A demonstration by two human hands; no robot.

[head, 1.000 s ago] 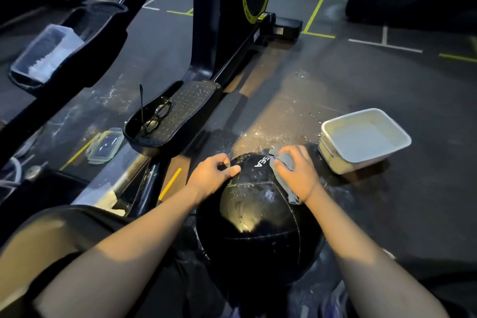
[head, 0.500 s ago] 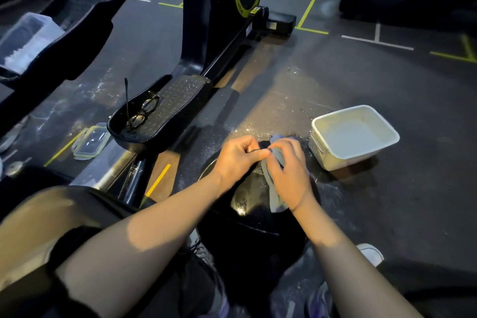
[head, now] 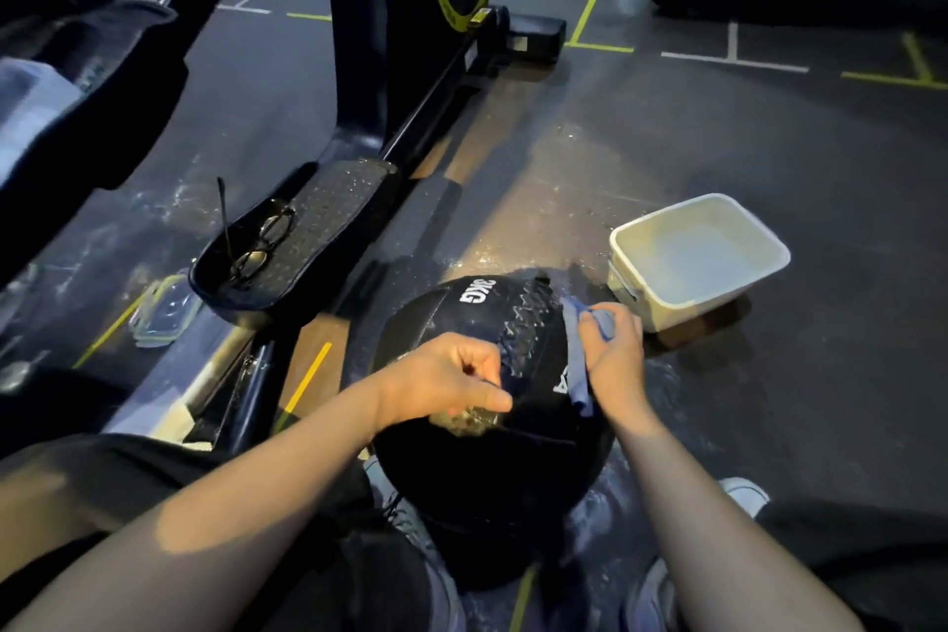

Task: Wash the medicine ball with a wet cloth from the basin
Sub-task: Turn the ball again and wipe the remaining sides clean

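Observation:
A black medicine ball [head: 492,467] marked "3KG" rests on the floor between my feet, its laced seam facing up. My left hand [head: 446,382] lies on top of the ball with its fingers curled, pinching at the surface beside the seam. My right hand [head: 613,359] is closed on a blue-grey cloth [head: 577,364] and presses it against the ball's upper right side. The white rectangular basin [head: 644,303] stands on the floor just right of the ball, with water inside.
A black exercise machine [head: 359,67] stands to the left, with eyeglasses [head: 259,246] lying on its pedal. A clear container lid [head: 164,305] lies on the floor beside it. The floor around the ball is wet and speckled.
The ball has turned, so its laced seam and the "3KG" mark now face up. My hands have come apart; the right one has carried the cloth to the ball's right side.

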